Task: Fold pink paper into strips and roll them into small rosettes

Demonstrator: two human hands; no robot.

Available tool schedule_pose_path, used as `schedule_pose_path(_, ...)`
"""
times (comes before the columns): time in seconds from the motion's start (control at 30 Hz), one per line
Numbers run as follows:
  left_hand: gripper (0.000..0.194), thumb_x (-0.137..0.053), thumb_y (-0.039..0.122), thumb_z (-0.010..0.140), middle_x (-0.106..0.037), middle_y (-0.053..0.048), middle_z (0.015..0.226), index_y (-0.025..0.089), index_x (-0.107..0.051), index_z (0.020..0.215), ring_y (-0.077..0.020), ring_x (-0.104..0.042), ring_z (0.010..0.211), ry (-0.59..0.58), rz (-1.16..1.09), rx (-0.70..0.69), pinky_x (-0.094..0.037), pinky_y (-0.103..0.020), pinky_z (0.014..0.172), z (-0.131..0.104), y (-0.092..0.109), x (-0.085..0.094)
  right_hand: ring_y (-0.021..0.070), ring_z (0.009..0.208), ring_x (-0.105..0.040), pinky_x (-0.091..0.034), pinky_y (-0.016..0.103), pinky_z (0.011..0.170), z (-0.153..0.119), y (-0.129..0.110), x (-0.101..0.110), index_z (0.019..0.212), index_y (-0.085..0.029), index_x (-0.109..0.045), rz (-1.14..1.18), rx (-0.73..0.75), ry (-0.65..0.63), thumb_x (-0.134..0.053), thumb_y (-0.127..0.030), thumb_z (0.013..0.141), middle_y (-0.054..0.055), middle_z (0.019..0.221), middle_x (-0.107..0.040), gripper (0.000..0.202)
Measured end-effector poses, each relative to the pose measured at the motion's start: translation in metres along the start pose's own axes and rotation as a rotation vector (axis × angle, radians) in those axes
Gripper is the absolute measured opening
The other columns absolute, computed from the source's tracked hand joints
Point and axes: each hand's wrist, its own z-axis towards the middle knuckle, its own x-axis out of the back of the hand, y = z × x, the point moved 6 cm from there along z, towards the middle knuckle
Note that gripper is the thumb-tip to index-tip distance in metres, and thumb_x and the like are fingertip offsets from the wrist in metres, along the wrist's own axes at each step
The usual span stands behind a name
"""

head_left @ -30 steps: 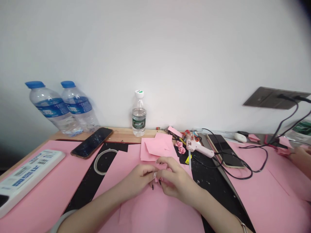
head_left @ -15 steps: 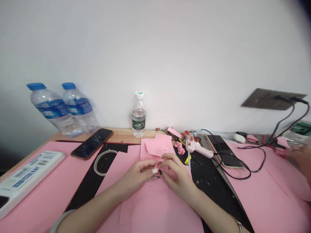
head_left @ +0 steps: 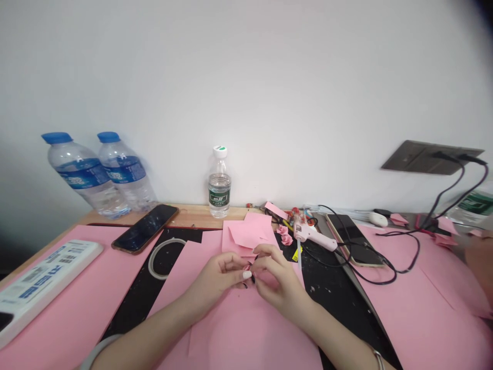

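Left grip [head_left: 216, 278], right grip [head_left: 278, 280] pinching small pink paper [head_left: 247, 267] over pink sheet [head_left: 254, 334]

Rightward, glue gun [head_left: 314, 235] in the way

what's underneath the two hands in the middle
Large pink paper spreads beneath the left hand and right hand. A small pink piece shows between them, partly covered. Whatever lies directly below the hands is hidden.
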Motion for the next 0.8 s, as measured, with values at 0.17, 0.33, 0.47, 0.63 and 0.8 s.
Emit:
schedule_pose_path(0.17,0.022,-0.073,0.035,0.075,-0.069,-0.003,0.073,0.015,-0.067,0.070,-0.0166,-0.063,0.071,-0.004,0.047,-0.002,-0.049,-0.030,0.072,-0.0018,0.0023,-0.0014,0.0192,0.100,-0.058,-0.049,0.033,0.088,-0.0004,0.0005,0.0002,0.087,-0.021,-0.057,0.032,-0.029,0.003,-0.049,0.001,0.071,0.008,0.108,-0.052,0.029)
schedule_pose_path(0.33,0.023,-0.073,0.036,0.076,-0.068,-0.002,0.072,0.015,-0.067,0.069,-0.0164,-0.062,0.072,-0.020,-0.004,0.006,-0.050,-0.030,0.074,-0.0020,0.0023,-0.0029,0.0191,0.100,-0.057,-0.048,0.033,0.089,0.0001,0.0018,-0.0004,0.087,-0.021,-0.057,0.052,-0.041,-0.015,-0.050,0.003,0.069,0.008,0.109,-0.051,0.031)
schedule_pose_path(0.47,0.024,-0.072,0.036,0.076,-0.068,-0.002,0.071,0.015,-0.066,0.068,-0.0160,-0.062,0.070,-0.026,0.005,0.012,-0.050,-0.031,0.074,-0.0011,0.0013,-0.0031,0.0187,0.098,-0.057,-0.049,0.033,0.088,-0.0001,0.0011,-0.0011,0.087,-0.021,-0.057,0.057,-0.036,-0.027,-0.051,0.003,0.069,0.008,0.109,-0.051,0.030)
schedule_pose_path(0.63,0.021,-0.074,0.035,0.075,-0.067,-0.002,0.073,0.015,-0.069,0.072,-0.0164,-0.061,0.074,-0.008,-0.034,0.003,-0.051,-0.032,0.077,-0.0013,0.0020,-0.0026,0.0198,0.100,-0.057,-0.048,0.035,0.090,0.0000,0.0027,0.0005,0.087,-0.021,-0.057,0.037,-0.055,-0.006,-0.051,0.001,0.071,0.008,0.109,-0.051,0.028)
schedule_pose_path(0.8,0.016,-0.073,0.032,0.076,-0.068,-0.002,0.078,0.016,-0.073,0.078,-0.0172,-0.061,0.079,-0.041,-0.086,-0.008,-0.050,-0.037,0.084,-0.0015,0.0019,-0.0047,0.0203,0.102,-0.057,-0.047,0.035,0.090,0.0001,0.0049,0.0018,0.087,-0.022,-0.055,0.033,-0.060,0.008,-0.051,0.001,0.073,0.008,0.109,-0.051,0.027)
